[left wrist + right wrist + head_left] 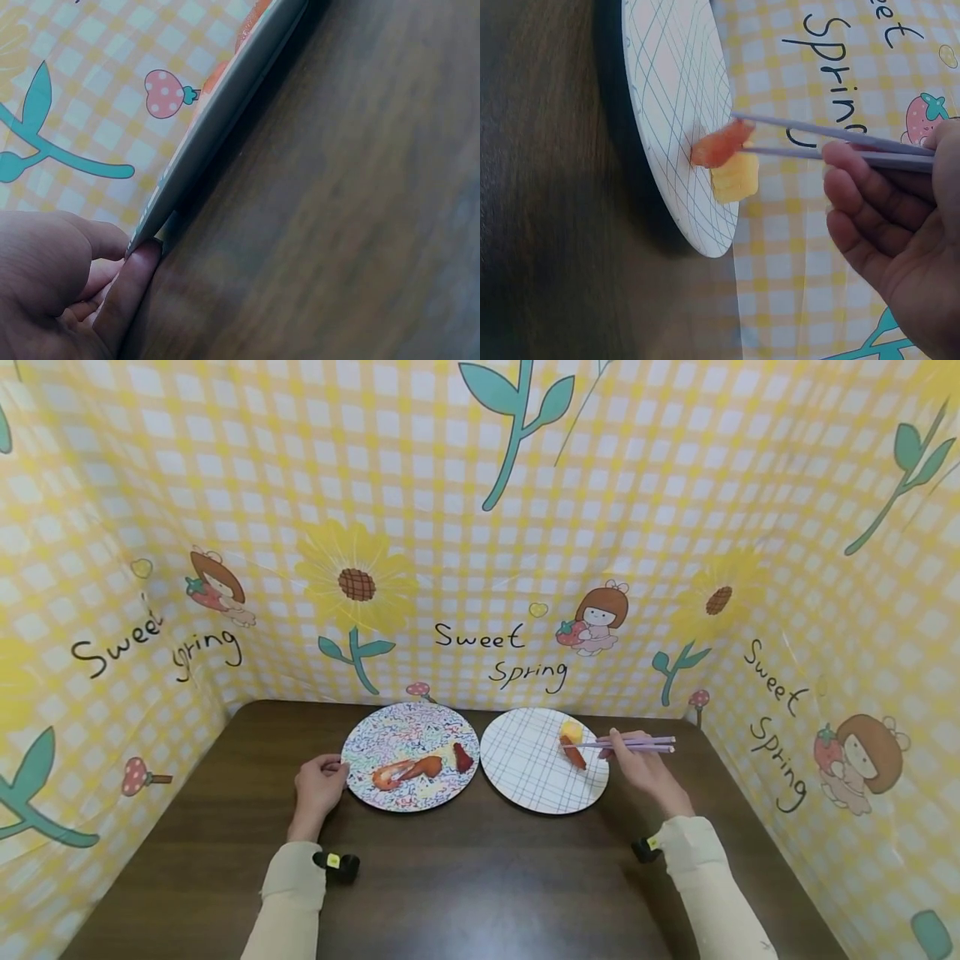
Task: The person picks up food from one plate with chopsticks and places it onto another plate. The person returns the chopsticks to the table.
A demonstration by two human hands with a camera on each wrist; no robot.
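My left hand [321,785] pinches the left rim of the speckled plate [397,727] between thumb and finger. On that plate lie a shrimp [388,776], an orange-brown piece [427,767] and a dark red piece [462,758]. A pair of purple chopsticks [637,745] is held in my right hand [637,768] over the white grid-lined plate [517,760]. Their tips straddle the upper end of an orange-red food piece [718,146]; whether they grip it firmly I cannot tell. Against that piece sits a yellow block-shaped food piece [736,180], near the plate's right side.
Both plates stand side by side near the back of the dark wooden table [480,877]. A yellow checked cloth [480,552] with printed flowers and figures rises behind and at both sides. Each wrist wears a small black camera [341,867].
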